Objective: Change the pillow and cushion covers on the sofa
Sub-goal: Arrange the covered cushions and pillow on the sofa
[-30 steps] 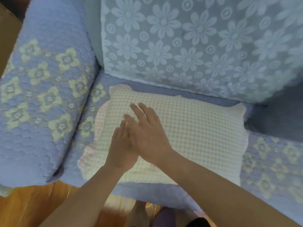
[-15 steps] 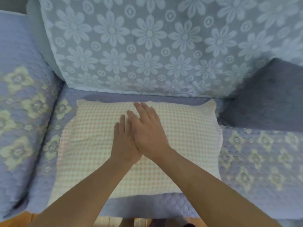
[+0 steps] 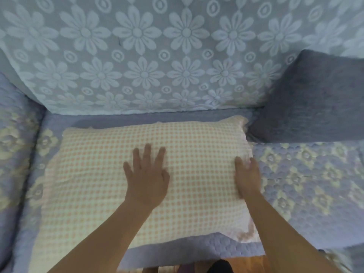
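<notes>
Left hand (image 3: 146, 178) lies flat, fingers spread, on the checked pillow (image 3: 98, 184) on the sofa seat (image 3: 305, 184); right hand (image 3: 247, 177) presses its right edge with straight fingers, likely smoothing the cover

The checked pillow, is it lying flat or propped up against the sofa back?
Lying flat. The checked pillow rests face-up on the seat cover, left hand spread on top, right hand at its right edge.

Quilted seat (image 3: 307, 184) right of the pillow (image 3: 98, 184) lies open (grey cushion (image 3: 309, 99) blocks behind).
</notes>
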Available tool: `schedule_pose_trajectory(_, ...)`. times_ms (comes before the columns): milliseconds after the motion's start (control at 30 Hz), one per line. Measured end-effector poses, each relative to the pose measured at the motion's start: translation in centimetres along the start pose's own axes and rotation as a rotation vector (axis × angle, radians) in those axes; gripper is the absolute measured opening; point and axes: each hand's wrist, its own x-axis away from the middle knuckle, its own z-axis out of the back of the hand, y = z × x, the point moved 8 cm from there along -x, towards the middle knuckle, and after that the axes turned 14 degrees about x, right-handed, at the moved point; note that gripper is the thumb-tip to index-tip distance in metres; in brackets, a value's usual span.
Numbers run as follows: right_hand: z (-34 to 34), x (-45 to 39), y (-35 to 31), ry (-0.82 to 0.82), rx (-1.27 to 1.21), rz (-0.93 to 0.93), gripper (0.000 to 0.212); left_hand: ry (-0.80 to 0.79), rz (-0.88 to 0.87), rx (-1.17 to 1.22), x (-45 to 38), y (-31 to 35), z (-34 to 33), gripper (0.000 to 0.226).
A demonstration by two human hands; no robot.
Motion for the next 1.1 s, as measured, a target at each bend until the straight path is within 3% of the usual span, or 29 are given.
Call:
schedule_pose_trajectory(67, -1.9, 1.1, 2.8, -0.382, -0.333, -0.233, 0.079, -0.029, 0.028, -0.004, 0.2, -1.4, -1.3, 0.06)
schedule_pose_trajectory(100, -2.2, 2.1, 2.4, -0.486, -0.429, -0.218, 0.082, -0.067, 0.072, -0.018, 0.4, -2.8, -2.2, 0.059)
schedule_pose_trajectory(167, -1.1, 4.0, -0.4, -0.525, -0.43, -0.062, 0.091, -0.116, 0.142, -0.066, 0.7, -5.2, -3.3, 0.061)
schedule_pose_trajectory(200, -0.3, 5.0, -2.4, -0.483, -0.355, 0.059, 0.089, -0.124, 0.166, -0.084, 0.7, -5.9, -3.4, 0.062)
schedule_pose_trajectory(267, 1.3, 7.9, -6.3, -0.348, -0.16, 0.295, 0.063, -0.135, 0.242, -0.073, 0.6, -7.1, -3.9, 0.063)
schedule_pose_trajectory(333, 2.5, 10.1, -7.8, -0.177, 0.069, 0.404, 0.039, -0.135, 0.28, -0.082, 0.3, -7.6, -3.8, 0.063)
schedule_pose_trajectory(433, 5.2, 5.9, -2.2, 0.066, 0.414, 0.21, 0.04, -0.15, 0.154, -0.051, 0.5, -5.1, -3.8, 0.063)
schedule_pose_trajectory(467, 5.9, 3.4, 0.4, 0.089, 0.541, 0.108, 0.042, -0.15, 0.067, -0.055, 0.9, -3.5, -4.0, 0.064)
schedule_pose_trajectory(533, 6.7, -0.8, 4.0, 0.071, 0.713, -0.042, 0.027, -0.173, -0.044, -0.068, 2.3, -1.3, -5.2, 0.068)
schedule_pose_trajectory(567, 6.9, -1.6, 4.3, 0.06, 0.758, -0.073, 0.019, -0.18, -0.055, -0.064, 2.8, -1.0, -6.0, 0.069)
schedule_pose_trajectory(600, 6.7, -2.0, 3.6, 0.102, 0.76, -0.058, 0.024, -0.17, -0.05, -0.067, 3.0, -1.1, -6.5, 0.07)
schedule_pose_trajectory(667, 5.6, 0.3, 0.1, 0.303, 0.712, 0.13, 0.051, -0.131, -0.029, -0.085, 2.7, -1.8, -6.8, 0.071)
schedule_pose_trajectory(733, 3.3, 6.3, -5.3, 0.452, 0.63, 0.501, 0.058, -0.105, -0.033, -0.116, 2.0, -1.6, -6.7, 0.071)
schedule_pose_trajectory(800, -1.4, 10.9, -7.2, 0.363, 0.736, 0.813, 0.055, -0.069, -0.035, -0.115, 1.9, -1.1, -6.1, 0.071)
schedule_pose_trajectory(833, -3.1, 11.3, -6.5, 0.303, 0.822, 0.868, 0.056, -0.051, -0.038, -0.108, 2.2, -1.2, -5.7, 0.071)
schedule_pose_trajectory(967, -5.8, 1.8, 2.0, 0.172, 1.029, 0.64, 0.066, -0.043, -0.158, -0.144, 4.5, -1.1, -7.1, 0.068)
schedule_pose_trajectory(1100, -7.4, -4.0, -0.8, 0.166, 0.986, 0.595, 0.067, 0.018, -0.129, -0.139, 3.2, 1.4, -7.1, 0.068)
